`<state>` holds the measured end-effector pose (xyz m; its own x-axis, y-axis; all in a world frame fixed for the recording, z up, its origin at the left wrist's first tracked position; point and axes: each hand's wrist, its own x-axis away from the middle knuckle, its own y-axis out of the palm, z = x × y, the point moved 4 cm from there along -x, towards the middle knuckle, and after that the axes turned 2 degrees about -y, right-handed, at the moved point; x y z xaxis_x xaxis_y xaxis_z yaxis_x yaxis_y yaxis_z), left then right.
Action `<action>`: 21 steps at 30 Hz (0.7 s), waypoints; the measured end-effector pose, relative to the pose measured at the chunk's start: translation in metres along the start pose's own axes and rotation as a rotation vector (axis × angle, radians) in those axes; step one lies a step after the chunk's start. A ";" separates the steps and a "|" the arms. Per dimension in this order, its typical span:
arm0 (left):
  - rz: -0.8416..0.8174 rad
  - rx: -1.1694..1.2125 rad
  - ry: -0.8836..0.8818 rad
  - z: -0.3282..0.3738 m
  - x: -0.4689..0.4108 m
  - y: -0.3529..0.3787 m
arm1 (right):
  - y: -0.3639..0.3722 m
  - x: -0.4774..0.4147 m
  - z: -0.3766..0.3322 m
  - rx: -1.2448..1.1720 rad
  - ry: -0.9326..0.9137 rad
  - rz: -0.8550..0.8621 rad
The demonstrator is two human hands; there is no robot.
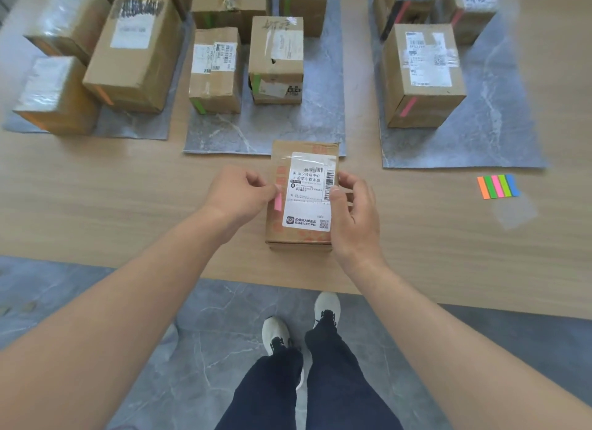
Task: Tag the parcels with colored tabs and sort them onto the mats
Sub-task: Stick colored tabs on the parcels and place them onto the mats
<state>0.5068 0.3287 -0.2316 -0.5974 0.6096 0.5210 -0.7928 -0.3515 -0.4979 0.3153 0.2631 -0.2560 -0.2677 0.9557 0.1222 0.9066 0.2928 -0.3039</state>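
Observation:
A small cardboard parcel [302, 195] with a white shipping label stands on the wooden table near its front edge. My left hand [238, 194] pinches a pink tab [278, 200] against the parcel's left edge. My right hand [354, 211] grips the parcel's right side, thumb on top. A strip of colored tabs [498, 186], orange, green, pink and blue, lies on the table to the right. Three grey mats lie further back: the left mat [137, 126] holds orange-tagged boxes, the middle mat [256, 134] green-tagged boxes, the right mat [480, 141] pink-tagged boxes.
A clear backing sheet [515, 211] lies just below the tab strip. The table's front edge [224, 277] runs across in front of my legs and shoes. Bare wood shows to the left and right of the parcel.

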 end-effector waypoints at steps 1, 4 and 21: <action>-0.018 0.012 -0.021 0.001 -0.003 0.000 | 0.000 0.000 0.000 -0.007 -0.003 -0.003; -0.047 0.048 -0.079 0.008 -0.003 0.001 | -0.001 0.002 0.000 -0.038 -0.004 -0.016; 0.004 -0.061 -0.126 0.006 0.007 0.002 | -0.001 0.007 0.013 -0.117 0.022 -0.041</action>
<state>0.5005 0.3275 -0.2247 -0.6139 0.5128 0.6001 -0.7840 -0.3075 -0.5393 0.3081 0.2702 -0.2675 -0.2991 0.9418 0.1535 0.9273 0.3248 -0.1861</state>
